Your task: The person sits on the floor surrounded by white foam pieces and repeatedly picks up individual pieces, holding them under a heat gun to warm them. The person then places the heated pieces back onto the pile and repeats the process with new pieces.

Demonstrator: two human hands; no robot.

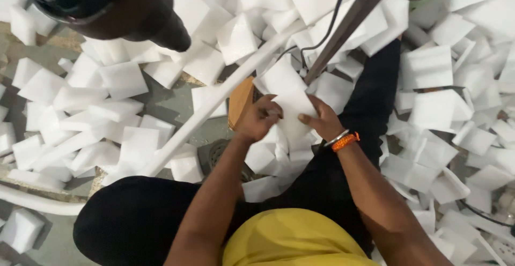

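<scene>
I see my left hand (258, 118) and right hand (322, 120) each with grip clamped on one white foam sheet (292, 108), just right of the brown block (240, 102), loose foam pieces (123, 78) heaped around on the floor (161, 102).

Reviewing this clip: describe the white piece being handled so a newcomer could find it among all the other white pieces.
Start at the long white pipe slanting across the floor, then look just right of the small brown wooden block. There the left hand and right hand grip a flat white foam sheet. It alone is lifted and held; the others lie loose on the floor.
</scene>
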